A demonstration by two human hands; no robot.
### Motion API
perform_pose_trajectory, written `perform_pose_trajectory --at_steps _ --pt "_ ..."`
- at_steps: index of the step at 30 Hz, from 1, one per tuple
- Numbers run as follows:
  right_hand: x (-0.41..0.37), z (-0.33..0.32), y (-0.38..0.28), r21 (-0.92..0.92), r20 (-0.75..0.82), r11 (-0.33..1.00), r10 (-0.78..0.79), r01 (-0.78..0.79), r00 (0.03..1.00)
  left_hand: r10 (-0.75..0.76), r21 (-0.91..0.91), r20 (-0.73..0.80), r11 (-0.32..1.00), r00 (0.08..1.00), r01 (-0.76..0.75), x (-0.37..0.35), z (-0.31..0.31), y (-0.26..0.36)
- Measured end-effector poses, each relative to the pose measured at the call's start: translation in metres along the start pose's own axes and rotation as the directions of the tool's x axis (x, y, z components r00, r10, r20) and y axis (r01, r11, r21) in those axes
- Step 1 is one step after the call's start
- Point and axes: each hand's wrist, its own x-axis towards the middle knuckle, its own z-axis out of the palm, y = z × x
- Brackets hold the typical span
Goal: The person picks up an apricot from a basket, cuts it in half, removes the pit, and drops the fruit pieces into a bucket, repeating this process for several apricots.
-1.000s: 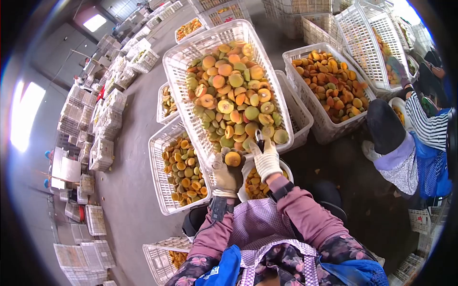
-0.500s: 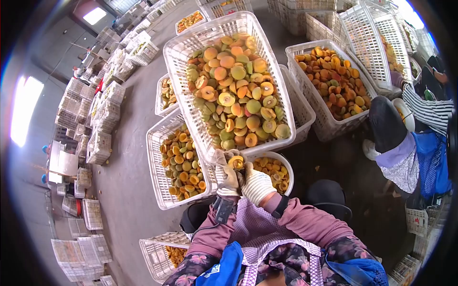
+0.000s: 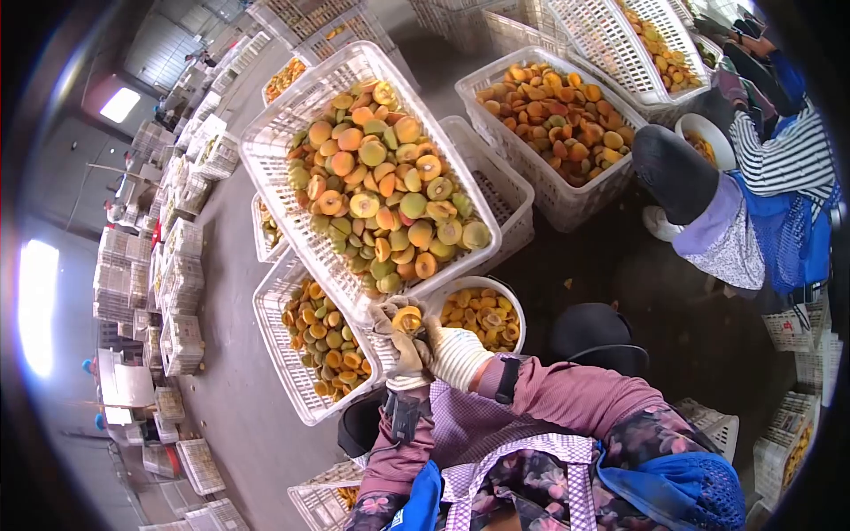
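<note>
My left hand [image 3: 399, 347], in a worn white glove, is closed on an apricot half [image 3: 406, 319] with its cut side up. Close on its right, my right hand [image 3: 453, 352] in a striped knit glove has its fingers bent against the fruit; whether they grip anything is hidden. Both hands are at the near edge of a large white crate [image 3: 254, 177] full of whole and halved apricots. Just beyond my right hand stands a round white bucket [image 3: 521, 329] of apricot pieces. A lower crate [image 3: 266, 327] of halves lies to the left.
Another crate [image 3: 553, 199] of orange halves stands right of centre. At the right edge sits a co-worker [image 3: 784, 159] in striped sleeves, beside a white bowl [image 3: 722, 146]. Stacked crates [image 3: 184, 257] line the floor on the left.
The view has swung to the right, so the crates and the co-worker appear farther left. Both hands remain together at the crate edge around the fruit, whose cut face is turned slightly differently.
</note>
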Motion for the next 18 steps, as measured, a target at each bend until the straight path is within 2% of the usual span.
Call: perform_pose_trajectory --at_steps 2,3,4,6,7,9,10,12,13,14,15,16,17,18 --pt "0.0 -0.001 -0.005 0.008 -0.007 1.0 0.027 -0.027 1.0 -0.072 0.003 -0.083 0.997 0.994 0.073 -0.001 0.001 0.005" --pt "0.0 0.001 -0.005 0.001 -0.012 1.0 0.028 -0.028 1.0 -0.105 0.069 -0.123 0.991 0.987 0.114 -0.004 0.003 0.007" --pt "0.0 0.002 -0.004 -0.007 -0.019 0.999 0.034 -0.034 0.999 -0.032 0.128 -0.093 0.991 0.995 0.044 -0.007 -0.001 0.003" --pt "0.002 0.006 0.001 -0.024 -0.013 0.999 0.028 -0.028 1.0 0.033 0.048 -0.003 0.998 0.999 -0.033 -0.005 -0.01 -0.011" --pt "0.002 0.007 0.002 -0.036 -0.01 0.999 0.023 -0.023 1.0 0.033 0.047 -0.008 0.998 0.999 -0.033 -0.004 -0.015 -0.018" --pt "0.001 0.007 0.004 -0.039 0.035 0.999 0.032 -0.031 0.999 0.119 0.182 -0.012 0.977 0.993 -0.115 -0.005 -0.028 -0.03" --pt "0.002 0.007 0.003 -0.042 0.073 0.998 0.043 -0.04 0.996 0.12 0.187 -0.013 0.976 0.993 -0.115 -0.006 -0.028 -0.026" --pt "0.0 0.005 -0.001 -0.026 0.104 0.999 0.047 -0.045 0.993 0.028 0.015 0.073 0.999 0.997 -0.029 -0.007 -0.024 -0.018" --pt "-0.001 0.005 -0.001 0.001 0.119 0.999 0.04 -0.04 0.992 -0.033 -0.019 0.002 0.999 0.999 0.033 -0.004 -0.024 -0.017" --pt "-0.003 0.006 0.0 0.029 0.133 0.999 0.034 -0.038 0.99 -0.035 -0.017 0.002 0.999 0.999 0.035 -0.006 -0.025 -0.014" --pt "0.005 0.028 0.023 0.032 0.132 0.999 0.037 -0.041 0.991 0.031 0.109 0.134 0.993 0.99 -0.046 -0.007 -0.024 -0.011" --pt "0.019 0.069 0.06 0.161 0.127 0.976 -0.168 0.147 0.978 0.076 0.221 0.273 0.965 0.959 -0.139 -0.01 -0.021 -0.006" --pt "0.019 0.063 0.052 0.285 0.096 0.902 -0.365 0.325 0.926 0.04 0.255 0.263 0.961 0.964 -0.11 -0.014 -0.017 0.0" --pt "0.009 0.054 0.051 0.36 0.188 0.916 -0.255 0.175 0.949 0.033 0.259 0.261 0.96 0.965 -0.103 -0.013 -0.017 0.001"
